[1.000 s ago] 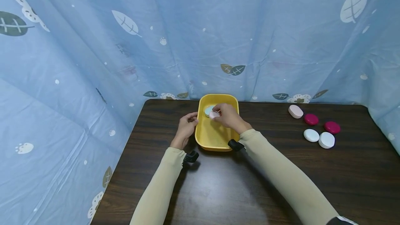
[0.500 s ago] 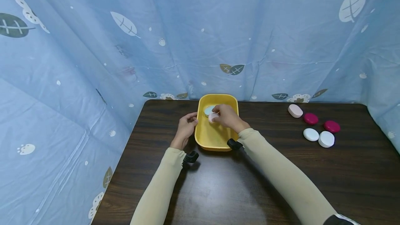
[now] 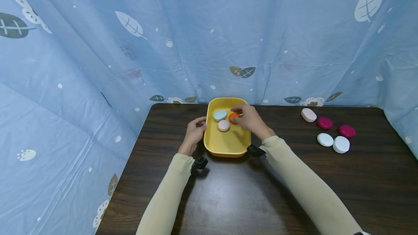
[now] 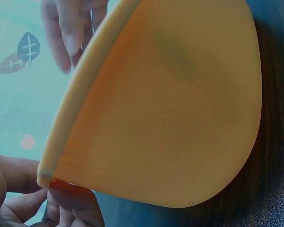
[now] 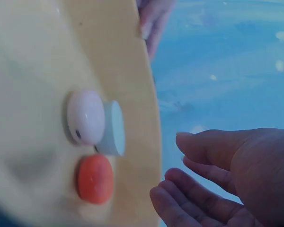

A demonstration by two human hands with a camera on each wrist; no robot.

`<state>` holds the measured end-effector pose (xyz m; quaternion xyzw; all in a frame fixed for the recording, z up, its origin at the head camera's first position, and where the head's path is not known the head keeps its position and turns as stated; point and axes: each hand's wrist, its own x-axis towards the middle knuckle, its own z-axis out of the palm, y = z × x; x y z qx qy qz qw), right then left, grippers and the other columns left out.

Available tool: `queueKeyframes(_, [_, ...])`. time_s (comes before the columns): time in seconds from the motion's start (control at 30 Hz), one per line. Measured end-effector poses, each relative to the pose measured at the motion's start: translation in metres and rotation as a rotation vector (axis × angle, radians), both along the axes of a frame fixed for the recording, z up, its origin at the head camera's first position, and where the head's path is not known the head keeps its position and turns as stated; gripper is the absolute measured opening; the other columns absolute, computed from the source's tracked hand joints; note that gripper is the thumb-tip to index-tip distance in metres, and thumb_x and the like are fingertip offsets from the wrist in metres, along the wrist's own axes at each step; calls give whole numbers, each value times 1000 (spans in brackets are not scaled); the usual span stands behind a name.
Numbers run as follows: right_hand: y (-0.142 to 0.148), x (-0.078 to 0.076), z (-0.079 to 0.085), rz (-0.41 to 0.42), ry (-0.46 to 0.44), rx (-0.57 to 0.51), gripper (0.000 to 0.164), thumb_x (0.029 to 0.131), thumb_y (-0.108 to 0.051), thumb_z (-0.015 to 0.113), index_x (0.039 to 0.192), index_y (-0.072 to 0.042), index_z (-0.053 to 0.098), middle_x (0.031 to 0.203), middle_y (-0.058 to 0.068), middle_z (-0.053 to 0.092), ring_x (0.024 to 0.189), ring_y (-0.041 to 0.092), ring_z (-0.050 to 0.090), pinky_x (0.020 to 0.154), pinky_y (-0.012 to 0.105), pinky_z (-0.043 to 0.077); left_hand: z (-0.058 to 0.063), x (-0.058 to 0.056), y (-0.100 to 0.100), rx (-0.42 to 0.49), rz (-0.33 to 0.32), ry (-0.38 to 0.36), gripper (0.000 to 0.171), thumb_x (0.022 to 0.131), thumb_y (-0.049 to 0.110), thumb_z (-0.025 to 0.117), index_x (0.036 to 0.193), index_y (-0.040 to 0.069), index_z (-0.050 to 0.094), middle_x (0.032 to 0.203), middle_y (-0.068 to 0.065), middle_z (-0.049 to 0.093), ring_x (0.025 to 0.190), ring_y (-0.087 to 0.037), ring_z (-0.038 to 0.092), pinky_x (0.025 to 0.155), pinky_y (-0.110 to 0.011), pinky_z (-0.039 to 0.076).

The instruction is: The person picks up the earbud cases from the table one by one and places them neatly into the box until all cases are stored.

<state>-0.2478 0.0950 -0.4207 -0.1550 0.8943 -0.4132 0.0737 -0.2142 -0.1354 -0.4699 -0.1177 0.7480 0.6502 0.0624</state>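
A yellow plastic tub (image 3: 225, 148) stands near the table's back edge. My left hand (image 3: 195, 130) pinches its left rim, with the fingers curled under the lip in the left wrist view. Inside lie three rounded pieces that look like soap bars: a light blue one (image 3: 220, 115), a pale pink one (image 3: 223, 126) and an orange one (image 5: 95, 179). My right hand (image 3: 249, 119) hovers over the tub's right side, overlapping the orange bar in the head view. In the right wrist view its thumb and fingers are spread, apart from that bar, with nothing between them.
On the right of the dark wooden table (image 3: 294, 184) lie more such bars: a pale pink one (image 3: 308, 115), two magenta ones (image 3: 324, 123) and two white ones (image 3: 341, 144). A blue patterned curtain (image 3: 202, 46) hangs behind and at the left.
My right hand has let go of the pale pink bar, which now lies in the tub. It has moved right to the orange bar, now visible. My left hand stays on the rim.
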Motion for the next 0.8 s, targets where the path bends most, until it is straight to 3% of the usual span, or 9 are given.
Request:
queueKeyframes(0.33, [55, 8, -5, -120, 61, -17, 37, 101, -5, 69, 135, 7, 65, 131, 28, 67, 119, 43, 66, 101, 55, 54, 0, 0, 1, 3, 9, 12, 38, 107, 2, 57, 145, 1, 62, 119, -13, 57, 105, -25, 54, 81, -29, 50])
queueKeyframes(0.8, [140, 35, -21, -247, 143, -1, 40, 101, -4, 70, 137, 10, 62, 131, 35, 64, 116, 51, 64, 96, 63, 53, -1, 0, 1, 5, 17, 19, 38, 107, 1, 56, 144, -1, 62, 119, -14, 57, 106, -25, 54, 83, -29, 50])
